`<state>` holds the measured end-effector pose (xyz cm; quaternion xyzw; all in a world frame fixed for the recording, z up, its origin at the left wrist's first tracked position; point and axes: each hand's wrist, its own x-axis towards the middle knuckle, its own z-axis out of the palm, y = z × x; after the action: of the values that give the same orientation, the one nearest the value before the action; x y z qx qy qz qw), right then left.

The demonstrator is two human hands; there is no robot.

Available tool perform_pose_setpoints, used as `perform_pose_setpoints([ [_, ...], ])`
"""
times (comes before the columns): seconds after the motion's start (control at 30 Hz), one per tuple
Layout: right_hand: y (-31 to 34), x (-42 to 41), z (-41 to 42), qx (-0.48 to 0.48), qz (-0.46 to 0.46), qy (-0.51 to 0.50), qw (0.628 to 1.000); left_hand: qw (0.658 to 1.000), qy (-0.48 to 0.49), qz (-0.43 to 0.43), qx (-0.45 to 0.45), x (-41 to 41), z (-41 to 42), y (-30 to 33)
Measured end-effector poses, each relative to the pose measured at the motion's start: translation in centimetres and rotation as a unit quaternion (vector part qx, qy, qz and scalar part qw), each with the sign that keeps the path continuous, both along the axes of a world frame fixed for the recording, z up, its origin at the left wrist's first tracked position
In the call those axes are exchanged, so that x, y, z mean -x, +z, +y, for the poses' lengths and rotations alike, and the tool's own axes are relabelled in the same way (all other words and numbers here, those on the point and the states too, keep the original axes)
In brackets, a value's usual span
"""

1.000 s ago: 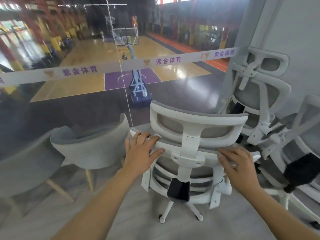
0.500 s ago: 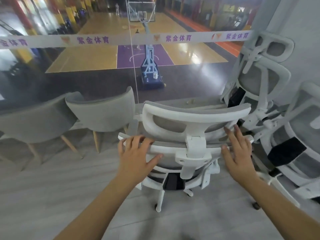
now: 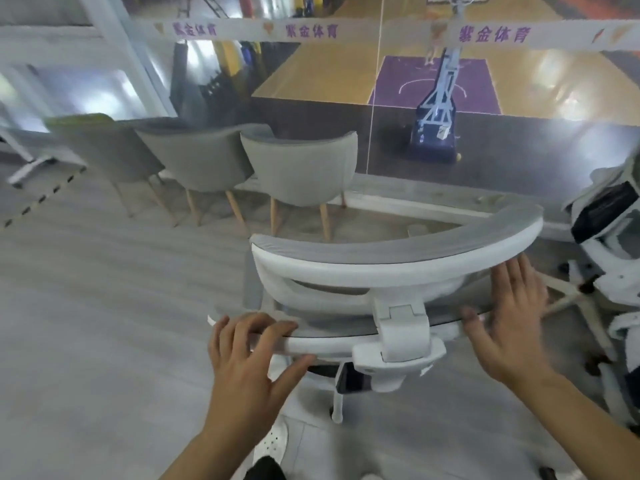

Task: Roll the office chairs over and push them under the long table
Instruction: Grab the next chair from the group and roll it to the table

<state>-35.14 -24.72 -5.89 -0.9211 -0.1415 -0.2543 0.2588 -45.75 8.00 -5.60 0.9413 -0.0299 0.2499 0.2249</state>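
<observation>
A white office chair (image 3: 381, 271) with grey mesh and a curved headrest stands right in front of me, its back towards me. My left hand (image 3: 247, 362) grips the top rail of the backrest on the left, fingers over it and thumb under. My right hand (image 3: 509, 320) is flat, fingers spread, against the right end of the same rail, beside the headrest. The seat and wheels are mostly hidden below the backrest. No long table is in view.
Three grey tub chairs (image 3: 301, 168) on wooden legs line the glass wall (image 3: 346, 81) ahead and to the left. More white office chairs (image 3: 609, 237) crowd the right edge. Grey floor (image 3: 104, 323) lies open to the left. My shoe (image 3: 272, 441) is below the chair.
The view has swung left and the chair has turned with it, away from the white chairs on the right. My left hand now wraps the rail; my right stays flat.
</observation>
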Motion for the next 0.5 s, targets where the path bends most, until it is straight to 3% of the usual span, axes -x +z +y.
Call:
perform_pose_setpoints([
  [0.23,0.3,0.9,0.2,-0.028,0.002,0.096,0.995,0.997,0.069,-0.042,0.011,7.1,-2.0,-0.6],
  [0.5,0.8,2.9,5.6,-0.014,0.022,0.178,0.984,0.981,0.184,-0.022,0.064,12.9,0.6,-1.0],
])
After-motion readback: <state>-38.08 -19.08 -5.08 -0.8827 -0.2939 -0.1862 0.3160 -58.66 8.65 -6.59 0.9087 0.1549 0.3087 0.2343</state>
